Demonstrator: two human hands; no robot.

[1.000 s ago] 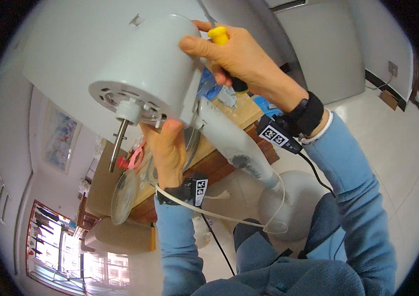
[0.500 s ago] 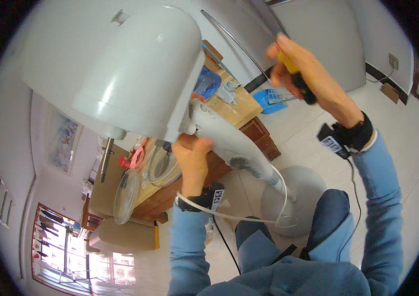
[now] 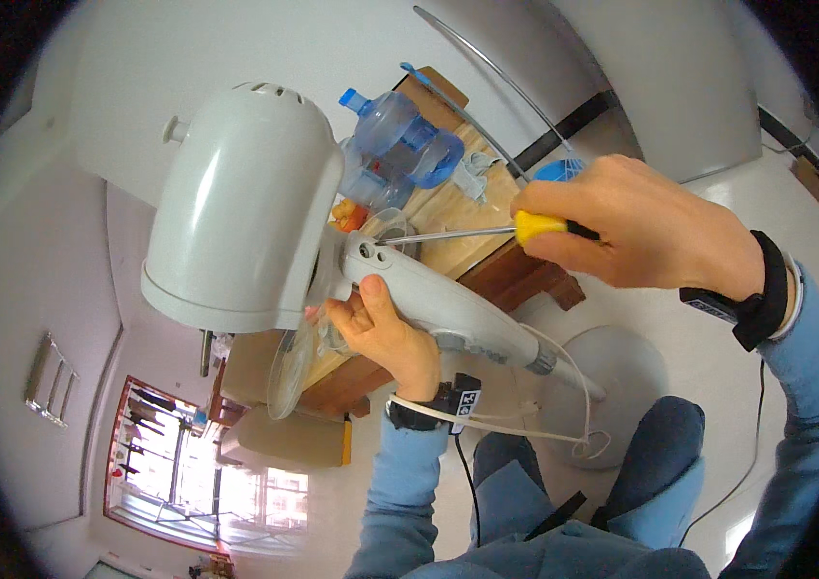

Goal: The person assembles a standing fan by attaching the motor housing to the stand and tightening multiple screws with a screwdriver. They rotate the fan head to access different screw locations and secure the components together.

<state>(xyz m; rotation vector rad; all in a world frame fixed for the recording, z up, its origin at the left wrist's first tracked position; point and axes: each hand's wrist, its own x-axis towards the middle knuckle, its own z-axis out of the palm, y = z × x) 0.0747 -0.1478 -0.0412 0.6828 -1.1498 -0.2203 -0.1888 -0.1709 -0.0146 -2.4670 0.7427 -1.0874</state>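
A pale grey fan stands tilted in the view, with its rounded motor housing (image 3: 245,207) at the upper left and its neck (image 3: 429,294) slanting down to the round base (image 3: 602,386). My left hand (image 3: 385,338) is closed around the neck just below the housing, thumb on top. In my right hand (image 3: 641,227) is a screwdriver (image 3: 540,228) with a yellow and black handle, its long shaft pointing left. The screwdriver's tip is at the top of the neck, beside two round holes; whether it sits inside a hole I cannot tell.
A wooden table (image 3: 472,227) behind the neck bears blue water bottles (image 3: 400,135) and a cloth. A clear fan guard (image 3: 292,372) leans by its near side. A pale cord (image 3: 525,429) loops past my left wrist. A blue dustpan (image 3: 559,171) is beyond.
My right hand has come down and turned, bringing the screwdriver level with its tip at the neck. The housing sits lower and looks smaller; the water bottles show more fully.
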